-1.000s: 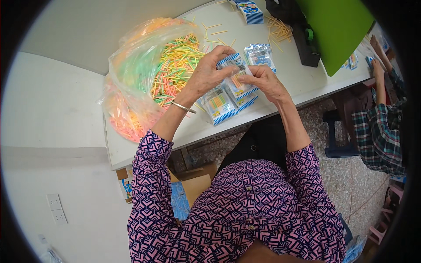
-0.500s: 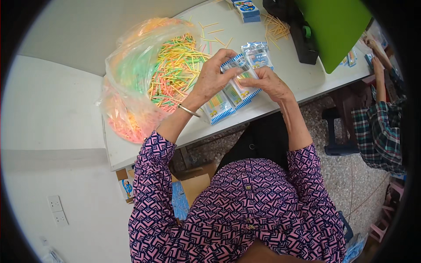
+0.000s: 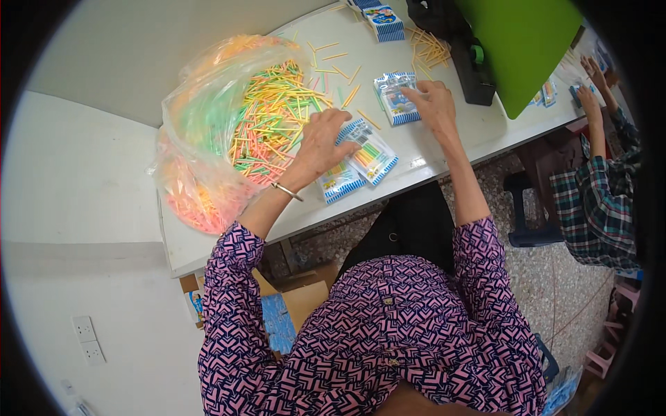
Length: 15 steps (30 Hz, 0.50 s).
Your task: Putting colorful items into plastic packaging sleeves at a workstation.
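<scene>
My left hand is at the left end of a small clear packet with blue-striped ends and thin coloured sticks inside. Its fingers are apart, and the thumb rests at the packet's edge. A similar packet lies partly under that one, near the table's front edge. My right hand reaches over another blue-and-clear packet, its fingertips on or just above the right side. The fingers are loosely bent, not closed round it.
A large clear bag spills yellow, pink and green sticks at the left. Loose yellow sticks and stacked blue packets lie at the back. A black tape dispenser and green panel stand right, beyond them a co-worker's hands.
The packet that both hands held is down on the table by my left hand, atop another packet. My right hand has let go and moved up to the packet farther back.
</scene>
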Motion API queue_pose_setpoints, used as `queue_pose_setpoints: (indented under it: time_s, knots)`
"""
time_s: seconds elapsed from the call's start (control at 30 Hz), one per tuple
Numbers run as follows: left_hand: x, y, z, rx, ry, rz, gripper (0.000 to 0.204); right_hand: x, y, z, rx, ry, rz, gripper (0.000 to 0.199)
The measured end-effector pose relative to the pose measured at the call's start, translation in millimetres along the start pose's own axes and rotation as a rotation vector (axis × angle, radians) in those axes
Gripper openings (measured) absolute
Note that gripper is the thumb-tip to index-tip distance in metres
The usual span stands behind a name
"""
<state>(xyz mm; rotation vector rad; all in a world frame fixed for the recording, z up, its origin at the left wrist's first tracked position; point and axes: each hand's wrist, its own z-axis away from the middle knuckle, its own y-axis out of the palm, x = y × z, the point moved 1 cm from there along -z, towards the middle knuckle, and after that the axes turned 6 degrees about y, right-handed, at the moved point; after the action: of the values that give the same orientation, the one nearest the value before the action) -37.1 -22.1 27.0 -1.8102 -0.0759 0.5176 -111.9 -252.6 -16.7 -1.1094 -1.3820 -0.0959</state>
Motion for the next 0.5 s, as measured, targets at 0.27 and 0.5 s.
queue_pose_setpoints:
  time_s: [0.27,0.5]
  knots:
    - [-7.0,-2.3,-12.7,-0.137,-0.017,-0.032,0.045,-15.1,24.3,1.7,-0.221,-0.108,0.309,0.031]
    - [1.7,-1.7,-31.6,-0.202,-0.045,0.1,0.043,-3.4,26.1,10.1,-0.169,-0.116,0.303,0.024]
